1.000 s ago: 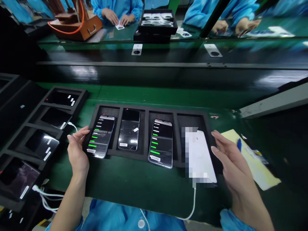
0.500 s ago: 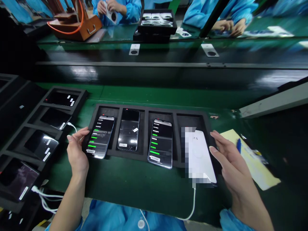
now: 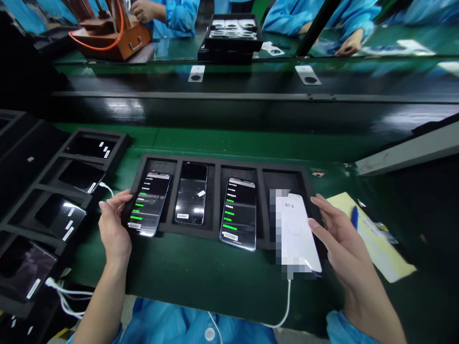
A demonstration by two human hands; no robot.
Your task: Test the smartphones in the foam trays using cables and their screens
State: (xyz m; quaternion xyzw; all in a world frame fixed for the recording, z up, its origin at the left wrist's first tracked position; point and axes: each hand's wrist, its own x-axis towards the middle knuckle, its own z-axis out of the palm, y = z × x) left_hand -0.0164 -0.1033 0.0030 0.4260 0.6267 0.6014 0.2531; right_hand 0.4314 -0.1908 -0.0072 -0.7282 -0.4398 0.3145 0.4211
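Note:
A black foam tray (image 3: pixel 217 200) lies across the green bench with a phone in each compartment. My left hand (image 3: pixel 114 231) is at its left end, fingertips against the edge. At the right end, my right hand (image 3: pixel 340 248) has its fingers along the side and its thumb near the rightmost phone (image 3: pixel 301 234). That phone's white screen reads 87.5, and a white cable (image 3: pixel 289 298) runs from its bottom end. The leftmost phone (image 3: pixel 149 205) and another phone (image 3: pixel 239 215) show green and white text lists. Between them lies a dark-screened phone (image 3: pixel 191 191) with small labels.
More phone trays (image 3: pixel 50 191) stand at left, with white cables (image 3: pixel 66 294). At right lie a yellow paper (image 3: pixel 380 253) and a blue pen (image 3: pixel 355 217). Beyond, a conveyor (image 3: pixel 247 79) carries two white cards (image 3: pixel 196 73); co-workers in blue (image 3: pixel 181 19) sit across it.
Both hands stay at the tray's ends. The white cards on the conveyor have shifted slightly left. The co-workers' hands have moved. The full 87.5 now shows on the white screen.

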